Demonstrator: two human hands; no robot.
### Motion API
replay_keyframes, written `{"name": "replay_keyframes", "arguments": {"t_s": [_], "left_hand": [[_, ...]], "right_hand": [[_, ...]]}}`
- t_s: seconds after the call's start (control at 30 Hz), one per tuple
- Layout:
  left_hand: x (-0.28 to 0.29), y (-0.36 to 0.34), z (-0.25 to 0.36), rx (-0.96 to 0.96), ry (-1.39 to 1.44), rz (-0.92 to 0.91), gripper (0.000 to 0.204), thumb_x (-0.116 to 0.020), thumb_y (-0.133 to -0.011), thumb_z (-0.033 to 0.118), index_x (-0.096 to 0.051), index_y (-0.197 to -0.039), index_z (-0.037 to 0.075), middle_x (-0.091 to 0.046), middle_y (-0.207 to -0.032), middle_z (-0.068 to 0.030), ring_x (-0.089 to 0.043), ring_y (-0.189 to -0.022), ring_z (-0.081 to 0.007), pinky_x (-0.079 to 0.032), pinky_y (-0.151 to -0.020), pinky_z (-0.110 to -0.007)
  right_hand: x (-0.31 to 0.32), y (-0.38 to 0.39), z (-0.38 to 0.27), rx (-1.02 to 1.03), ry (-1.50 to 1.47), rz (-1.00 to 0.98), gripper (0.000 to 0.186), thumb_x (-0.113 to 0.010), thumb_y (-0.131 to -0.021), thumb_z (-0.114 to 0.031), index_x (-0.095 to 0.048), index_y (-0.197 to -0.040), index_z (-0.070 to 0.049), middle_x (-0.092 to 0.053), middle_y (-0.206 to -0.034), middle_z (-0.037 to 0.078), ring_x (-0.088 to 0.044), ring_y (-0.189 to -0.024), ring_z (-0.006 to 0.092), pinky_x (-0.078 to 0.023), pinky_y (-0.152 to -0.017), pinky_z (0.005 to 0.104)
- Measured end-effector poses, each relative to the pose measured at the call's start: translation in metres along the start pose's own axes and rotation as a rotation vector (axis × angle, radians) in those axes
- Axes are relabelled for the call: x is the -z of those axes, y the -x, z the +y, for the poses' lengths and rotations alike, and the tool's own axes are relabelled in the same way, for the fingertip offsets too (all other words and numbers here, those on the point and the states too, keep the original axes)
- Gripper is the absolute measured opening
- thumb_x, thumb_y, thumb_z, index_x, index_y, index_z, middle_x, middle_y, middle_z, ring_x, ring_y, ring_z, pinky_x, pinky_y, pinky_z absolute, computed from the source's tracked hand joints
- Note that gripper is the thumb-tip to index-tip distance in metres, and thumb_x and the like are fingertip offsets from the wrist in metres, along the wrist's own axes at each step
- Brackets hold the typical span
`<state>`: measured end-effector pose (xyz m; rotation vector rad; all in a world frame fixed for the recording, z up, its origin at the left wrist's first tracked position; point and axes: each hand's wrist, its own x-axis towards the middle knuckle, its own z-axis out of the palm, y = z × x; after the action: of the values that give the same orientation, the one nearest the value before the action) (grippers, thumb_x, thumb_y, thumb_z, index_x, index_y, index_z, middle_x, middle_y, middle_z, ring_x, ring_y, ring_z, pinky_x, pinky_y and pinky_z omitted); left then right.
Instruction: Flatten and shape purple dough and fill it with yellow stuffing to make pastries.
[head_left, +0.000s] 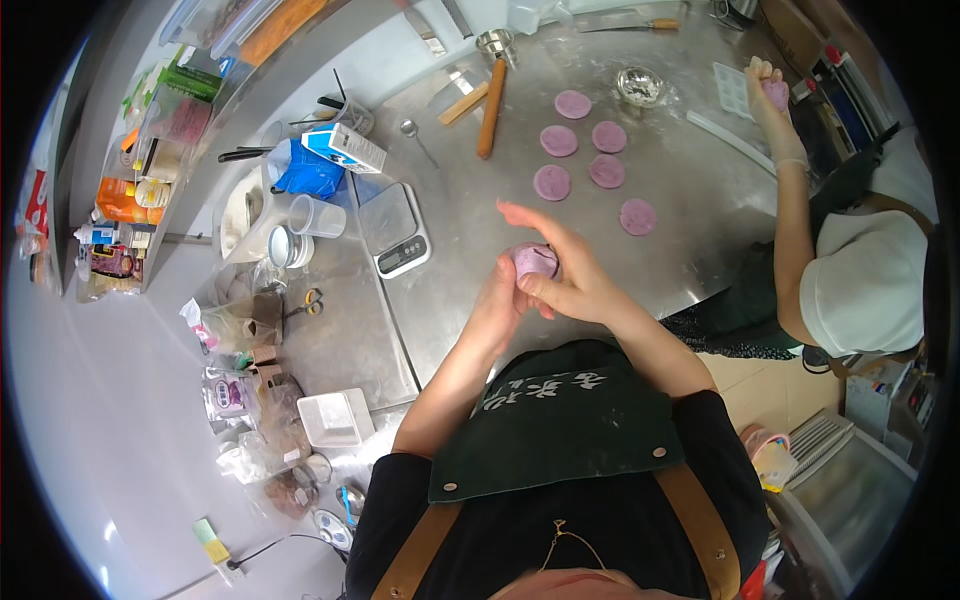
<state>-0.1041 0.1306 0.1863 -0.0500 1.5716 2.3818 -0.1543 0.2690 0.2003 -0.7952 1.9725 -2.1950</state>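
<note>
A ball of pale purple dough [535, 261] with a darker crease on top is held between my two hands, in front of my apron. My left hand [497, 300] cups it from the left, its thumb against the side. From the right, my right hand [578, 272] wraps round it with the thumb pressed on its lower edge, while some fingers reach out past it. The underside of the ball is hidden by my palms. Beyond my hands, several flat purple dough discs [552, 183] lie spaced out on the steel table [470, 220].
A kitchen scale [402, 240] is left of my hands. A wooden rolling pin [491, 110] and a metal bowl with white powder [640, 87] lie farther back. At the right, a co-worker's gloved hand [768, 88] holds purple dough near a white mould tray [732, 92].
</note>
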Motion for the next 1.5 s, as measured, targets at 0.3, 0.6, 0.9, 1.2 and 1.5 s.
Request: {"name": "replay_keyframes", "arguments": {"t_s": [0.3,0.6,0.9,1.2,1.5], "left_hand": [[-0.004,-0.003,-0.013,-0.029,0.02,-0.025,0.069,-0.028,-0.098,0.061,-0.047,-0.125,0.001,-0.06,-0.098,-0.0108,-0.061,-0.08,-0.021,-0.051,-0.072,-0.034],[0.004,0.0,-0.005,0.05,0.101,-0.048,0.07,-0.032,-0.096,0.063,-0.046,-0.126,0.001,-0.061,-0.101,-0.0091,-0.063,-0.085,-0.0193,-0.053,-0.07,-0.034],[-0.007,0.002,-0.017,-0.096,-0.121,0.005,0.073,-0.031,-0.096,0.064,-0.043,-0.129,0.0,-0.06,-0.099,-0.0099,-0.061,-0.082,-0.0199,-0.051,-0.071,-0.032],[-0.007,0.004,-0.008,0.034,0.097,-0.115,0.072,-0.032,-0.096,0.064,-0.043,-0.128,0.0,-0.058,-0.1,-0.0096,-0.06,-0.079,-0.0196,-0.049,-0.073,-0.033],[-0.011,0.008,-0.017,-0.114,0.044,-0.013,0.072,-0.03,-0.096,0.064,-0.043,-0.128,0.001,-0.058,-0.097,-0.0084,-0.06,-0.077,-0.0193,-0.05,-0.071,-0.032]], "right_hand": [[0.005,-0.003,0.035,0.061,-0.098,-0.064,0.031,-0.049,-0.098,-0.017,-0.063,-0.119,0.001,-0.066,-0.117,0.014,-0.064,-0.105,0.0213,-0.044,-0.097,0.0361],[0.003,-0.003,0.002,0.134,-0.029,0.033,0.031,-0.051,-0.095,-0.011,-0.062,-0.122,0.0,-0.06,-0.128,0.016,-0.062,-0.111,0.0241,-0.04,-0.103,0.0376],[0.008,-0.003,0.024,0.091,-0.178,-0.11,0.024,-0.054,-0.095,-0.014,-0.066,-0.107,0.002,-0.068,-0.113,0.016,-0.062,-0.113,0.0284,-0.035,-0.11,0.0454],[0.016,-0.007,0.01,0.021,-0.166,-0.153,0.024,-0.055,-0.095,-0.017,-0.067,-0.104,0.001,-0.07,-0.109,0.013,-0.066,-0.102,0.0233,-0.037,-0.108,0.0432],[0.009,-0.001,-0.01,-0.048,-0.211,-0.098,0.023,-0.058,-0.094,-0.02,-0.068,-0.104,-0.003,-0.071,-0.104,0.01,-0.069,-0.081,0.0178,-0.041,-0.104,0.041]]}}
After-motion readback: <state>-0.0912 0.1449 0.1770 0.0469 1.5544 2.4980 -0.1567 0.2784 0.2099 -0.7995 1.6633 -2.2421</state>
